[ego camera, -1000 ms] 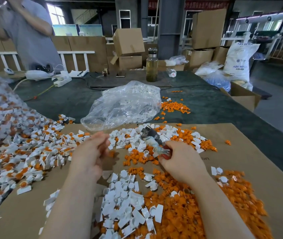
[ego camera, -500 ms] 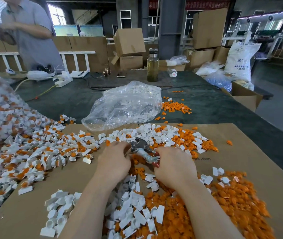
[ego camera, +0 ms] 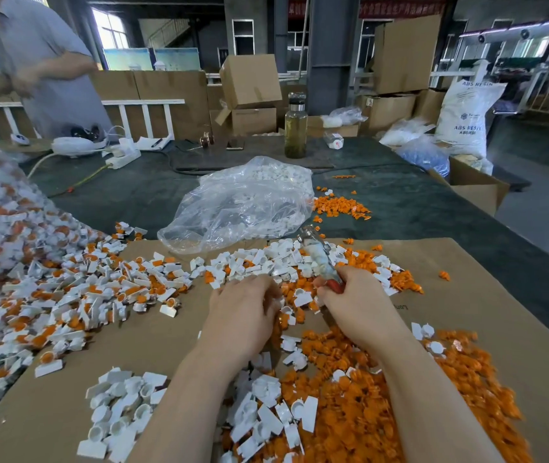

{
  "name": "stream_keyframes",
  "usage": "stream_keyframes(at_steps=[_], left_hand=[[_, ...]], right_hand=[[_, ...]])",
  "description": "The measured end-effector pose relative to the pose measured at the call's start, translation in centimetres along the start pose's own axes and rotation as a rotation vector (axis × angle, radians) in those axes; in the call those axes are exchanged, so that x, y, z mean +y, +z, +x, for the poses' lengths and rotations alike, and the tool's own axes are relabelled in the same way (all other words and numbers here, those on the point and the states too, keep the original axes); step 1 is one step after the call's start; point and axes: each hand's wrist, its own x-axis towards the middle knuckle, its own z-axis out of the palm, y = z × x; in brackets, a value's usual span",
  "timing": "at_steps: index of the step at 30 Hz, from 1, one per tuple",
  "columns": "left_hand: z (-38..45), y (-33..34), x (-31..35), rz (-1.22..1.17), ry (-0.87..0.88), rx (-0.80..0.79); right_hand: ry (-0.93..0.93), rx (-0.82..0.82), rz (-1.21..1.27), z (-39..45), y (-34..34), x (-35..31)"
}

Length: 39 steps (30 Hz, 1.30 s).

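A factory floor or warehouse workshop. Stacked cardboard boxes, a white sack printed ABS resin, and heaps of small white and orange plastic parts cover a long worktable beneath a tall, dim hall.

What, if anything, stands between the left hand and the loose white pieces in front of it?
Nothing visible. The left hand touches the white pieces, fingers curled down into them; the right hand grips the tool off to the side.

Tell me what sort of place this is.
Likely a factory workshop assembling small plastic parts: heaps of white pieces and orange pieces, a sack marked ABS RESIN, stacked cartons.
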Motion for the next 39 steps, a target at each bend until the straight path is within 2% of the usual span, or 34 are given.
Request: stream_keyframes(at_steps=[5, 13, 17, 20, 23, 31, 34, 39], left_hand=[[-0.1, -0.1, 0.3, 0.029, -0.004, -0.038], [-0.1, 0.0, 0.3, 0.017, -0.015, -0.042], [0.0, -0.5, 0.8, -0.327, -0.142, 0.035], [0.1, -1.1, 1.2, -0.713, -0.257, 0.126], [0.2, -1.2, 1.8, -0.961, -0.347, 0.122], [-0.2, -1.3, 3.8, -1.260, -0.360, 0.249], [-0.4, -1.2, 4.2, -1.379, -0.359, 0.233], [-0.4, -1.3, 4.5, -1.426, -0.369, 0.157]], right_hand=[[-0.003, -0.005, 0.136, -0.3, 0.0, -0.6], [-0.034, 0.055, 0.147, -0.6, 0.2, -0.9], [-0.086, 0.135, 0.210, -0.6, 0.3, -1.2], [-0.135, 0.162, 0.285, -0.7, 0.3, -1.5], [-0.154, 0.185, 0.386, -0.9, 0.3, -1.7], [-0.227, 0.228, 0.534, -1.3, 0.5, -2.6], [-0.261, 0.256, 0.495, -1.4, 0.7, -2.7], [-0.270, 0.281, 0.475, -1.2, 0.8, -2.5]])
